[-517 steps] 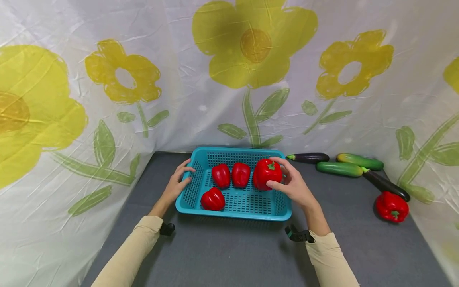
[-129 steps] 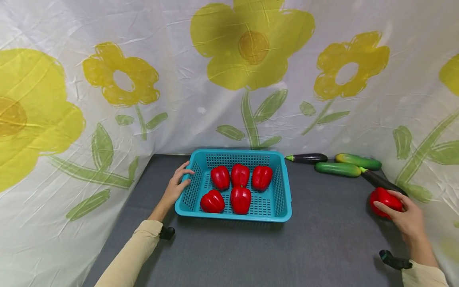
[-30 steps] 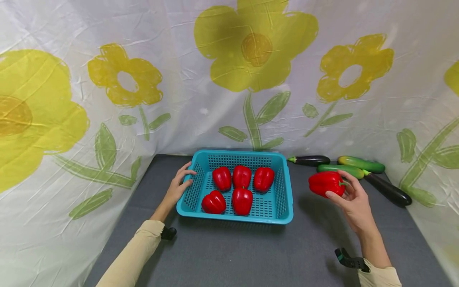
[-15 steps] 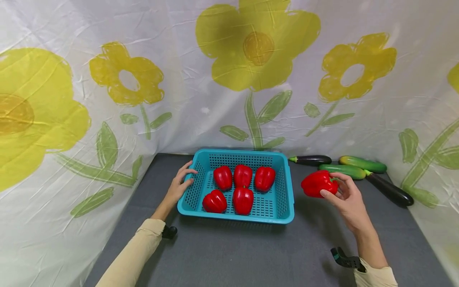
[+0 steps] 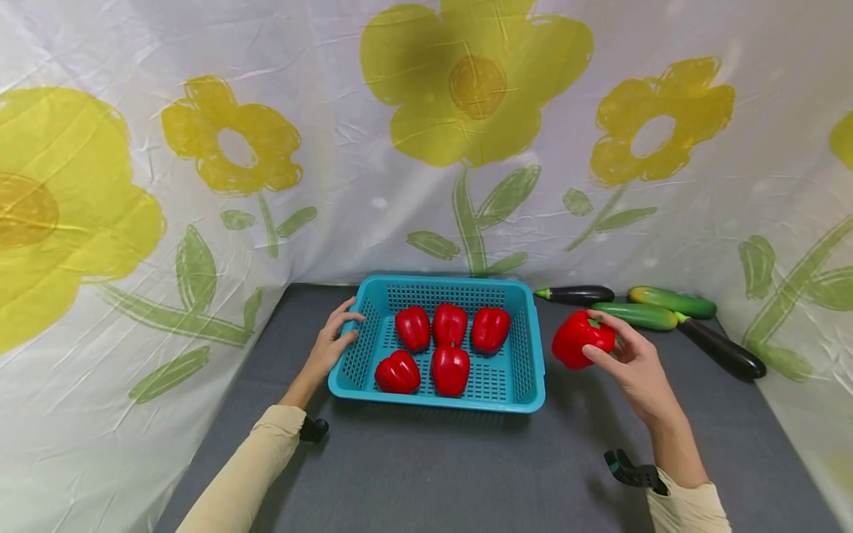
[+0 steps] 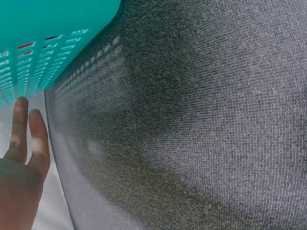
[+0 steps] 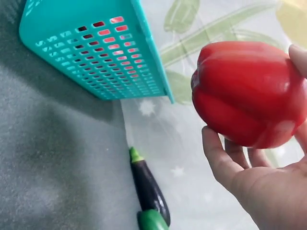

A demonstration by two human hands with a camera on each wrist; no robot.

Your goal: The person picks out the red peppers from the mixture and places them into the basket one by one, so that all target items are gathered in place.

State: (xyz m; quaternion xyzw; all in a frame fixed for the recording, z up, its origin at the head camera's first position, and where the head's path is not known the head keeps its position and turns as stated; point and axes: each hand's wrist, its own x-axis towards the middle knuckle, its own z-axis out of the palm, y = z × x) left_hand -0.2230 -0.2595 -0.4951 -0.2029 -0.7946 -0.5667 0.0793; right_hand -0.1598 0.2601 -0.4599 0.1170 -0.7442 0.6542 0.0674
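My right hand (image 5: pixel 629 363) holds a red bell pepper (image 5: pixel 578 340) in the air just right of the blue plastic basket (image 5: pixel 436 406). Thumb and fingers span the pepper, whose green stem faces the hand in the head view. Its smooth lobed end fills much of the right wrist view. My left hand (image 5: pixel 328 344) grips the basket's left rim, the thumb and a finger reaching over the edge. From the left wrist camera, two fingers (image 6: pixel 39 139) show at the outside of the basket wall. Several red bell peppers (image 5: pixel 450 371) lie apart or nearly touching inside the basket.
Behind the right hand lie two zucchini (image 5: pixel 636 316) and two eggplants, one eggplant (image 5: pixel 578 295) near the basket's back right corner, the other eggplant (image 5: pixel 723 349) slanting along the right side. A flowered white curtain (image 5: pixel 320 244) encloses the dark grey table (image 5: pixel 426 474).
Since 17 seconds ago, two more peppers lie in the basket. The right hand has lifted a pepper from the table's right side and carried it left, turning it. The left hand stays put.
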